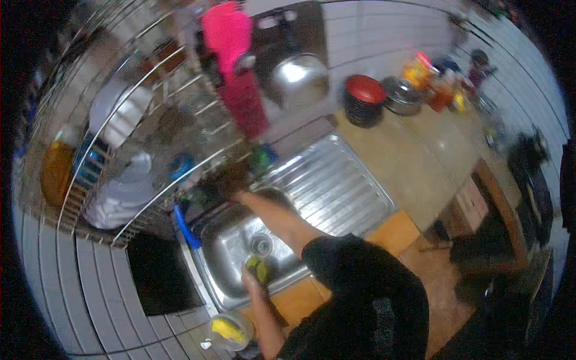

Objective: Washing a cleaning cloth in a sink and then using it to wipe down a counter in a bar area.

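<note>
My left hand (249, 279) is at the near side of a stainless steel sink basin (225, 274), holding a small yellow-green object (257, 269), too blurred to name surely. The sink drain (260, 245) lies just beyond it. Across the basin, my right hand (240, 196) reaches to the dark back edge under the dish rack. Its fingers are blurred in shadow, so what it touches is unclear. Left of the basin is a blue-handled item (186, 225). A clear tub (246, 321) with a yellow thing (228, 330) in it stands at the near corner.
A wire dish rack (155, 209) with plates (121, 202) and bowls overhangs the left. The ribbed drainboard (337, 180) extends right of the basin. On the tiled counter (405, 157) stand a dark red-topped container (364, 101), a steel pot (402, 95) and several packages.
</note>
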`<move>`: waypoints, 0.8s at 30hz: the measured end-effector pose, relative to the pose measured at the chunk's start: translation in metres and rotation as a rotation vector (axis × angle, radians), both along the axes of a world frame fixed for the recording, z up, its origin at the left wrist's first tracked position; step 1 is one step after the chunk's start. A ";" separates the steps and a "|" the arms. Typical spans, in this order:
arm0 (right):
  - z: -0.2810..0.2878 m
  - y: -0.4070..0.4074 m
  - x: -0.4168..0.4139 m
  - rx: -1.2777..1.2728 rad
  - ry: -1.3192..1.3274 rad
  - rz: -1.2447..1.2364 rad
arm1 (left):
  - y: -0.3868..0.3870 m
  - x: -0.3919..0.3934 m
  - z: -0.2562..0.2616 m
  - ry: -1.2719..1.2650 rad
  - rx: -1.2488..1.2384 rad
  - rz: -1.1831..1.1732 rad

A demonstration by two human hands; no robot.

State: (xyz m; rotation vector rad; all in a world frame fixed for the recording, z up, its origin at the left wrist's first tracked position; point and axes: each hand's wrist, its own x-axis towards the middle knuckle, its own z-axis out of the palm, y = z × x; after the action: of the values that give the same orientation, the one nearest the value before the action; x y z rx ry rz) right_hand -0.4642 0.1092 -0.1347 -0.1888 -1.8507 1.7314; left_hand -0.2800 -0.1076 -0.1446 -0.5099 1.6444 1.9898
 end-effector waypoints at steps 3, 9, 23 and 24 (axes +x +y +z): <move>0.007 -0.007 0.055 -0.307 -0.632 0.386 | 0.001 0.006 0.018 -0.034 0.123 0.011; 0.015 -0.049 0.242 0.268 -0.372 0.432 | 0.039 0.017 0.024 0.274 0.038 -0.394; 0.108 0.027 0.626 -0.369 -0.219 -0.539 | 0.216 0.238 0.086 0.500 0.251 -1.346; 0.112 0.023 0.662 -0.446 0.001 -0.575 | 0.222 0.261 0.087 0.479 0.319 -1.454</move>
State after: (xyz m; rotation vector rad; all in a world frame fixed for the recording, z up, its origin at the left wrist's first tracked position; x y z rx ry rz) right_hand 0.1981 0.1318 -0.0228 -0.8084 -1.2097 1.6778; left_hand -0.0191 0.1148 -0.0574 1.0800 1.1841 1.1371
